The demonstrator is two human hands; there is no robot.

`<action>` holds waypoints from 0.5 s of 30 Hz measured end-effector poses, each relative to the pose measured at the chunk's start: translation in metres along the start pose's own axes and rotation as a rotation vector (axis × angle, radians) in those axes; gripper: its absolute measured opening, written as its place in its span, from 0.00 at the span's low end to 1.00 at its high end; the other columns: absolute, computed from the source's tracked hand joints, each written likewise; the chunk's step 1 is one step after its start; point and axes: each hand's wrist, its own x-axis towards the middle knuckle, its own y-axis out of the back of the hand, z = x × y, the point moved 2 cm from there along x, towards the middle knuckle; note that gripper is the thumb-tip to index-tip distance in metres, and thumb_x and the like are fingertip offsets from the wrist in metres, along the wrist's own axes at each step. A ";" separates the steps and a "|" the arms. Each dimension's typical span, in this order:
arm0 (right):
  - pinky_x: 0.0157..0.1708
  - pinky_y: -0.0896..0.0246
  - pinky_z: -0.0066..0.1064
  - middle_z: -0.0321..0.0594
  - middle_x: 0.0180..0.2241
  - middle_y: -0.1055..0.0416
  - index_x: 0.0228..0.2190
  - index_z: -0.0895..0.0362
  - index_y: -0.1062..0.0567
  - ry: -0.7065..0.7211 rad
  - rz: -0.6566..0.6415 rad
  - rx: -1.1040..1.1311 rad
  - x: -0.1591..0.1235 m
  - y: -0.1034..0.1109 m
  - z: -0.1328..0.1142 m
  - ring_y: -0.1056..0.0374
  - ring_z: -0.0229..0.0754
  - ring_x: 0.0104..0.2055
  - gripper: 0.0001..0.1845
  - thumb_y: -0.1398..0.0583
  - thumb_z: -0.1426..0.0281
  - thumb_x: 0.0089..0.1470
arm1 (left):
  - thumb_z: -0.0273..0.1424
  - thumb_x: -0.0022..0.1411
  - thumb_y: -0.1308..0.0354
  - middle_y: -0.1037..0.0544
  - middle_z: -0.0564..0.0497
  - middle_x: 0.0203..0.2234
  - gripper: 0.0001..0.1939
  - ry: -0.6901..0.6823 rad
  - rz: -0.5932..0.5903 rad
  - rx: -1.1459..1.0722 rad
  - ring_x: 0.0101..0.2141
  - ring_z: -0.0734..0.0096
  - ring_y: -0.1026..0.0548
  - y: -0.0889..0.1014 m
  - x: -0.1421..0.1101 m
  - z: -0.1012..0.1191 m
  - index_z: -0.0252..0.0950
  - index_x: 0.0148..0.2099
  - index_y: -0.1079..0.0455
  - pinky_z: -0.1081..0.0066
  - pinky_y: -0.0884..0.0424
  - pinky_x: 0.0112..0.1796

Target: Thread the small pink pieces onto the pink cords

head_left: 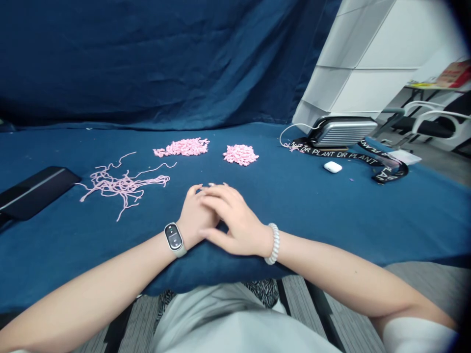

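My two hands rest together near the front of the blue cloth-covered table. My right hand (237, 220) lies across my left, its fingers stretched out and its thumb apart, with nothing in it. Under it, my left hand (196, 215) is partly covered, and most of its fingers are hidden. Beyond them, a loose tangle of pink strings (123, 186) spreads to the left. Farther back lie a long heap of small pink knotted pieces (187, 146) and a rounder pink heap (241, 154). Neither hand touches the strings or heaps.
A dark flat object (40, 191) lies at the left edge. To the right are a silver ribbed case (346, 131) with a white cable, a black lettered strap (338, 154) and a white earbud case (332, 167). A blue curtain (165, 63) hangs behind.
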 end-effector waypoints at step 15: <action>0.35 0.56 0.03 0.31 0.34 0.36 0.49 0.55 0.40 -0.573 -0.150 0.369 0.007 -0.005 0.048 0.47 0.08 0.30 0.27 0.58 0.54 0.53 | 0.29 0.63 0.55 0.25 0.50 0.27 0.11 0.017 0.038 0.052 0.31 0.66 0.28 0.010 0.004 0.000 0.35 0.34 0.32 0.57 0.43 0.48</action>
